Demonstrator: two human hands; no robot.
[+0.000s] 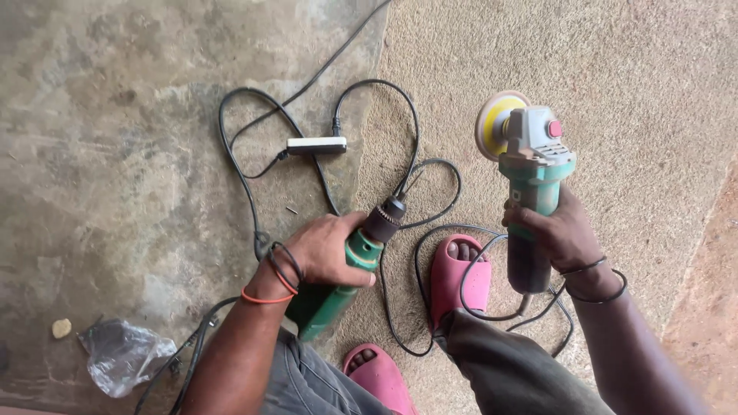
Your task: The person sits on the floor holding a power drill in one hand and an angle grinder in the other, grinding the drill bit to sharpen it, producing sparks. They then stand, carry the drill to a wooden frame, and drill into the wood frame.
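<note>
Concrete floor (115,115) beside coarse carpet (630,77)

A bare concrete floor (100,154) meets a beige carpet (630,100) ahead of the left hand (327,250). Black cables (246,177) and a power strip (316,145) lie beyond that hand; a crumpled plastic bag (123,355) lies to its left

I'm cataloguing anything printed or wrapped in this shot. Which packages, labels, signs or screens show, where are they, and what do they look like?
Crumpled clear plastic bag: on the grey concrete floor at lower left, empty-looking, translucent grey.
Small pale label patch: on the green body of the angle grinder with the yellow pad, just above the right hand; too small to make out.
No signs or screens are in view.
</note>
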